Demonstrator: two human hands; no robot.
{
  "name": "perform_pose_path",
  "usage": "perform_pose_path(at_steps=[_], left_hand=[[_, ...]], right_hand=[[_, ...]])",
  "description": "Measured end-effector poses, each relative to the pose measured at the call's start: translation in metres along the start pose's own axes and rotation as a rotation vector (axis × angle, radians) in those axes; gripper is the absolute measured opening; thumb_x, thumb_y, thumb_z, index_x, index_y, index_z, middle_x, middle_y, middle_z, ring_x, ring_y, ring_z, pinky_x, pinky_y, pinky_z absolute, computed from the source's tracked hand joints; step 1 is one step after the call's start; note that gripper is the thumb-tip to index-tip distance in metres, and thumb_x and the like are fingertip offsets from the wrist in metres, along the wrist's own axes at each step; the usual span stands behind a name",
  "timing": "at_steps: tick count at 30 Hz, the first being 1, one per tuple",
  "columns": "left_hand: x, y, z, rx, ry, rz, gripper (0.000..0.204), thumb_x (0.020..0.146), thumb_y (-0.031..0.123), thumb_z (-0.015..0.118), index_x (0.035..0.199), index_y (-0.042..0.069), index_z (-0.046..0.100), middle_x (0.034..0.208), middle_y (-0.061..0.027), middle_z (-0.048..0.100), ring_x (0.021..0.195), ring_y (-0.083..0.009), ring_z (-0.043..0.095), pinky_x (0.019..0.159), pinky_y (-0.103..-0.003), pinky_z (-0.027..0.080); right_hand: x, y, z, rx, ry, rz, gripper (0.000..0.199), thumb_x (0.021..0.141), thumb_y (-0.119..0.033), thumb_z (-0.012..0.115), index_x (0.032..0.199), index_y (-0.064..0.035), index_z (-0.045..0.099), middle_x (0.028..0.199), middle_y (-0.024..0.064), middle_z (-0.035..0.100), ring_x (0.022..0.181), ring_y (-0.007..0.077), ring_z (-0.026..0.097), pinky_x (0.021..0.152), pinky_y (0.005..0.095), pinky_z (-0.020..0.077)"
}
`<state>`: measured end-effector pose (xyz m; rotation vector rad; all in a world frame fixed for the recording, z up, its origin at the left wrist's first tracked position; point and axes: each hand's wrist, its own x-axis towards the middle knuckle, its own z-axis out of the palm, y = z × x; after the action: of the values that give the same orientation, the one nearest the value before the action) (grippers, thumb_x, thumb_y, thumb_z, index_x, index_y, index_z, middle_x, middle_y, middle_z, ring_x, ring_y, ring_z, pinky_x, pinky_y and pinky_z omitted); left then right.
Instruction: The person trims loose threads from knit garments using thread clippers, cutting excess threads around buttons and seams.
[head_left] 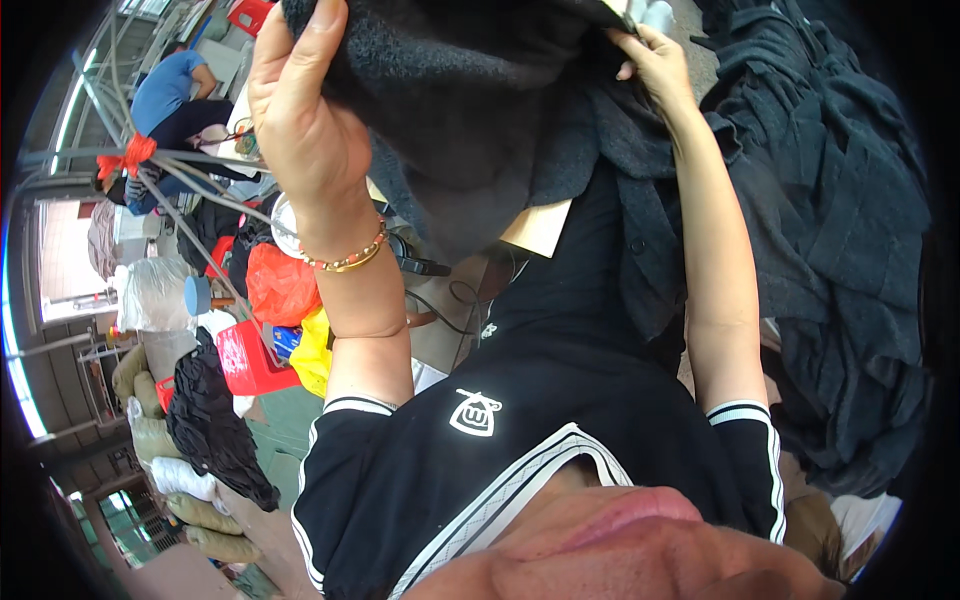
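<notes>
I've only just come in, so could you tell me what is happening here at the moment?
A person in a black short-sleeved shirt holds a dark knitted garment up with both hands. The left hand, a beaded bracelet on its wrist, grips one edge; the right hand pinches the other edge higher up. A heap of dark clothes lies on the person's right. Farther off on the left, another person in a blue top is bent over beside bags and a red stool.

A single head-worn fisheye view looks steeply down the wearer's own chest, close on both raised forearms, edges bending outward.
</notes>
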<state>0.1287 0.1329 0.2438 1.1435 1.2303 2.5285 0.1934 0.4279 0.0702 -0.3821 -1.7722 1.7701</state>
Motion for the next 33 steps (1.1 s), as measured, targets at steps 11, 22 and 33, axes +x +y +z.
perform_pose_path(at_steps=[11, 22, 33], left_hand=[[-0.031, -0.095, 0.034, 1.073, -0.391, 0.091, 0.138, 0.05, 0.055, 0.086, 0.145, -0.006, 0.008, 0.133, -0.0327, 0.037, 0.125, -0.0464, 0.04, 0.104, -0.045, 0.037], [0.046, -0.076, 0.056, 0.019, -0.362, -0.389, 0.061, 0.065, 0.039, 0.081, 0.1, -0.008, 0.067, 0.097, -0.015, 0.069, 0.085, -0.0226, 0.066, 0.08, -0.034, 0.053], [0.211, -0.021, -0.19, 0.803, 0.333, -0.257, 0.067, 0.066, 0.045, 0.081, 0.098, -0.011, 0.067, 0.099, -0.0173, 0.067, 0.084, -0.0236, 0.065, 0.08, -0.035, 0.052]], right_hand=[[-0.013, -0.213, -0.016, 0.89, -0.6, -0.301, 0.03, 0.098, -0.014, 0.042, 0.115, 0.008, 0.053, 0.107, 0.0193, 0.063, 0.05, 0.0088, 0.045, 0.045, 0.0202, 0.0342], [-0.058, -0.236, -0.033, 0.24, 0.064, -0.467, 0.039, 0.09, -0.014, 0.056, 0.124, 0.0043, 0.052, 0.107, 0.0103, 0.066, 0.048, 0.0032, 0.045, 0.037, 0.0142, 0.0275], [-0.144, -0.19, -0.14, -0.082, 0.238, -0.278, 0.026, 0.094, -0.02, 0.054, 0.104, -0.0003, 0.068, 0.094, 0.0076, 0.068, 0.054, 0.0063, 0.055, 0.048, 0.0186, 0.0398]])
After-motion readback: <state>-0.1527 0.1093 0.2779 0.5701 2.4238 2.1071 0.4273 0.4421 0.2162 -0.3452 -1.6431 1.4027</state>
